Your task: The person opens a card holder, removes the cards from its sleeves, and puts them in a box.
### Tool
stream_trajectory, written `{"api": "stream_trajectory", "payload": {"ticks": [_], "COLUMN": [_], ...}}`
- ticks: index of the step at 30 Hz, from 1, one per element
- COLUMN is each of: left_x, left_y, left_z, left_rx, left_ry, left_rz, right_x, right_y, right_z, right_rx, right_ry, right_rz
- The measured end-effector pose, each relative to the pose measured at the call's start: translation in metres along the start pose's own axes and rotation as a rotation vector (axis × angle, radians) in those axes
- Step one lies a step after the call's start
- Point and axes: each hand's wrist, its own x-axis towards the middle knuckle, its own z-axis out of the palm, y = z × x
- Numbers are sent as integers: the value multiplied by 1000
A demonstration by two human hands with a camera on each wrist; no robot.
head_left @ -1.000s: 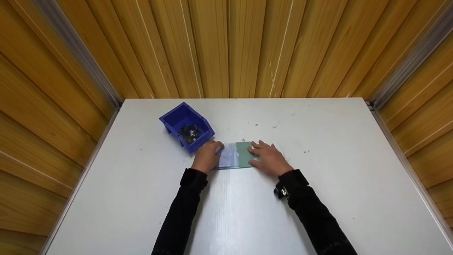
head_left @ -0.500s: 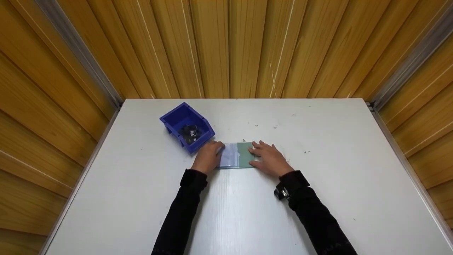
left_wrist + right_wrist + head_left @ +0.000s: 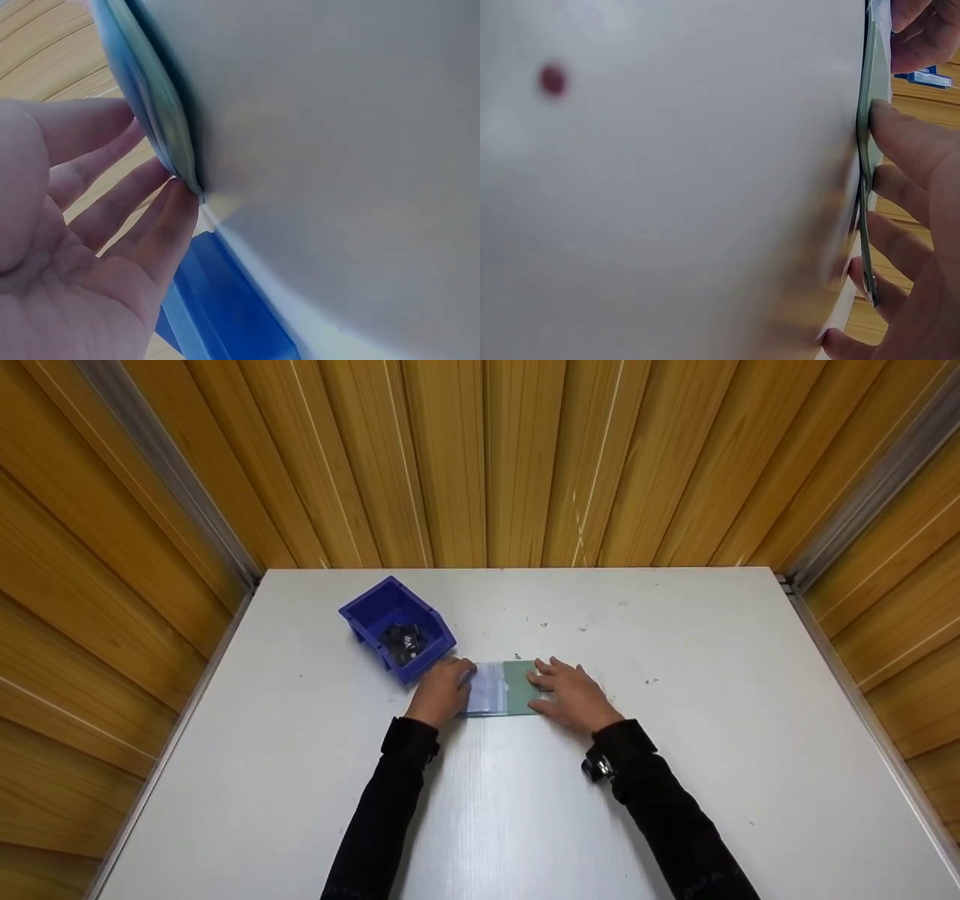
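A flat plastic packet (image 3: 486,690) lies on the table, lilac and translucent on its left, green on its right. In the left wrist view the packet (image 3: 154,94) appears edge-on, in bowed layers. My left hand (image 3: 440,690) touches its left end, thumb and fingertips on the packet, nothing gripped. At the other end my right hand (image 3: 574,697) has its fingers spread, fingertips resting on the green part. The right wrist view shows the thumb (image 3: 907,142) against the packet's thin edge (image 3: 865,142), the other fingers fanned beyond it.
Just behind my left hand stands a blue plastic bin (image 3: 375,611) holding several small black pieces (image 3: 405,641). Small dark flecks dot the white table (image 3: 675,780). Wood-grain panels (image 3: 517,465) enclose the back and sides.
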Motion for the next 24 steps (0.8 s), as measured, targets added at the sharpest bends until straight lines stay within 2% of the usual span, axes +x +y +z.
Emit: {"api": "stream_trajectory", "payload": {"ticks": [8,15,19,24], "left_x": [0,1,4,9], "left_y": [3,5,12,16], "left_z": [1,-2,-13,-41], "left_rx": [5,73,111,171], "left_ry": [-15,-29,21,74], "left_rz": [-4,20,90,150], "right_x": [-1,-2,-3,-5], "right_y": [2,4,8,22], "right_z": [1,1,-8,-33], "right_rx": [22,25,11,-67], "right_ry": [13,13,-3,43], "right_rz": [-15,-11,9,19]}}
